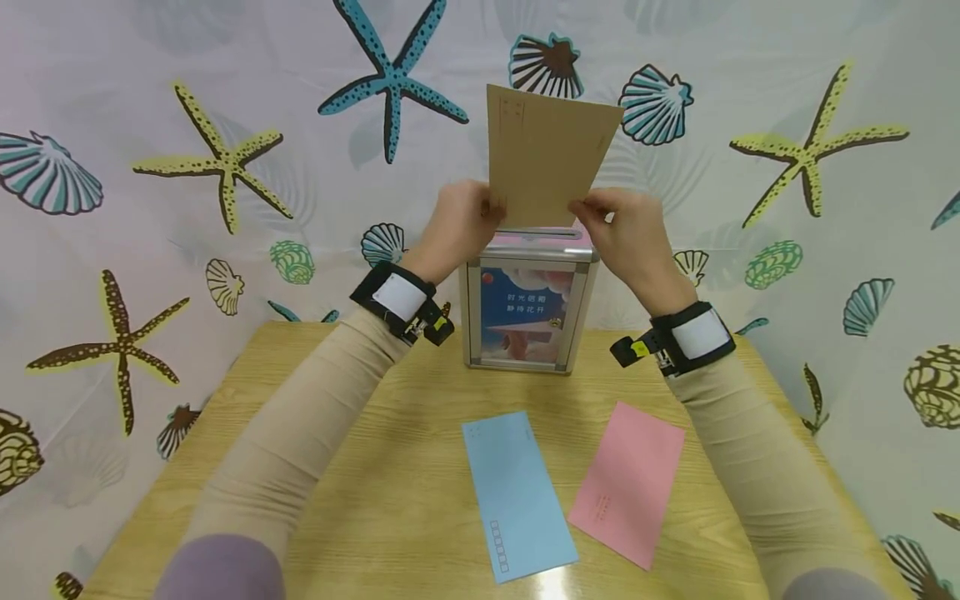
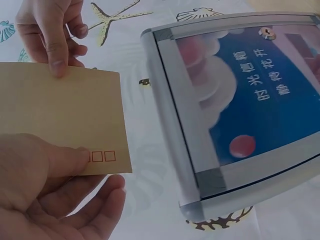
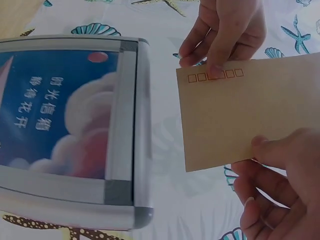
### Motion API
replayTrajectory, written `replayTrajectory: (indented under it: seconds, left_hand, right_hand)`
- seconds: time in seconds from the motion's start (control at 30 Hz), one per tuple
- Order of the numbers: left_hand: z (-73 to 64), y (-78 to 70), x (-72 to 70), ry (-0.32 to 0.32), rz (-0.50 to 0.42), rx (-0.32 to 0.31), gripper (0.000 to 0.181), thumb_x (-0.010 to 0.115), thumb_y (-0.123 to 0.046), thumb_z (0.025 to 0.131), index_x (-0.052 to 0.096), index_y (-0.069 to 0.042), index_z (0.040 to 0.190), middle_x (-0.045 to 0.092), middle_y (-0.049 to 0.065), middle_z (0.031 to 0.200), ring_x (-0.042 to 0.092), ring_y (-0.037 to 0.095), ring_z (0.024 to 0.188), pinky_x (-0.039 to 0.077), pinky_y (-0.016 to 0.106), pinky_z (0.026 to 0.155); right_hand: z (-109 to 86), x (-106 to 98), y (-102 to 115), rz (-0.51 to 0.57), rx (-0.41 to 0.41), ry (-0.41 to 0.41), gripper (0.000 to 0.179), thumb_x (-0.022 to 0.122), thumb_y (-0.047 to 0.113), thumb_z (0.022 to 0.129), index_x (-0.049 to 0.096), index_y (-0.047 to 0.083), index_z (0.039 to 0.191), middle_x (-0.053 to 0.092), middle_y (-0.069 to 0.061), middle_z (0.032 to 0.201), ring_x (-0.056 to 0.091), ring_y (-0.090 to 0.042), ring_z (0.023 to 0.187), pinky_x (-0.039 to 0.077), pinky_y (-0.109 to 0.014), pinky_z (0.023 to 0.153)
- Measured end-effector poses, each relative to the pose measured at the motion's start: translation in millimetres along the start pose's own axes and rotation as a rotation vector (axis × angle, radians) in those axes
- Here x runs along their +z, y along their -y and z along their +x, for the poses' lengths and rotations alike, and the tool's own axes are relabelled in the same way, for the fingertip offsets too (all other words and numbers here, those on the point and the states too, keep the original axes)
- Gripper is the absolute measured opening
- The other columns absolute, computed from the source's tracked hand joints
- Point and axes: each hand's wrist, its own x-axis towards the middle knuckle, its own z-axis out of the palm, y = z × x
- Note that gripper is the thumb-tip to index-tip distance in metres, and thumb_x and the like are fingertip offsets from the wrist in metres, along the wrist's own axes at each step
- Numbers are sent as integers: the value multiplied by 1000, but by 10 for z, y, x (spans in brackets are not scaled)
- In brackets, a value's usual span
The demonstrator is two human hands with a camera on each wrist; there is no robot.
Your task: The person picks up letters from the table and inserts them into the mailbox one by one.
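A tan envelope point(image 1: 551, 154) is held upright just above a box with a slotted pink top point(image 1: 536, 242). My left hand point(image 1: 465, 218) pinches its lower left edge, thumb in front, over the row of small red squares seen in the left wrist view. On the opposite edge, my right hand point(image 1: 624, 229) pinches the paper between thumb and fingers. Both wrist views show the envelope's lower end apart from the box point(image 2: 260, 115). The box has a metal frame and a blue front panel with white characters and a small lock point(image 1: 556, 323).
On the wooden table point(image 1: 360, 500) lie a light blue envelope point(image 1: 519, 496) and, to its right, a pink envelope point(image 1: 630, 485). Behind the box hangs a white cloth point(image 1: 315, 192) printed with starfish and shells.
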Motion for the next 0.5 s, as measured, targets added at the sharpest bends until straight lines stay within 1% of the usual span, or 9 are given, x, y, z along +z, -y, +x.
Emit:
replayTrajectory:
  seconds: [0.1, 0.23, 0.3, 0.33, 0.4, 0.5]
  left_hand:
    - [94, -8, -66, 26, 23, -22, 19, 56, -12, 98, 71, -2, 92, 67, 8, 80, 51, 18, 68, 35, 26, 58]
    - [189, -8, -112, 40, 37, -33, 17, 57, -11, 97, 72, -5, 93, 70, 6, 81, 56, 15, 71, 38, 24, 59]
    - [214, 1, -113, 41, 36, -30, 17, 56, -10, 96, 71, -4, 90, 68, 7, 79, 55, 16, 69, 38, 25, 58]
    - [222, 9, -107, 44, 33, -33, 17, 55, -10, 96, 70, -4, 89, 67, 7, 78, 54, 16, 67, 37, 25, 58]
    - [232, 42, -79, 50, 23, -38, 17, 56, -8, 95, 67, -2, 84, 65, 7, 76, 52, 17, 65, 37, 25, 57]
    - [233, 99, -22, 67, 19, -52, 16, 57, -6, 93, 66, -2, 80, 64, 7, 74, 51, 17, 64, 38, 25, 58]
  right_hand:
    - [109, -45, -33, -9, 18, 37, 15, 69, 12, 91, 75, 3, 101, 75, -15, 89, 66, -22, 74, 55, -42, 68]
    - [213, -82, -83, -26, 64, 101, 16, 67, 16, 93, 76, 3, 96, 74, -13, 88, 62, -20, 68, 51, -35, 62]
    - [242, -83, -100, -24, 91, 128, 17, 67, 17, 93, 76, 3, 95, 73, -12, 86, 58, -19, 65, 45, -32, 58]
    - [253, -76, -110, -25, 107, 141, 18, 67, 18, 93, 77, 4, 95, 74, -11, 87, 58, -18, 65, 44, -31, 58]
    - [260, -51, -134, -22, 121, 157, 17, 67, 18, 93, 77, 4, 96, 74, -11, 88, 60, -17, 67, 44, -30, 60]
    - [246, -14, -173, -11, 133, 185, 17, 68, 18, 93, 77, 4, 96, 74, -12, 90, 63, -19, 72, 46, -33, 62]
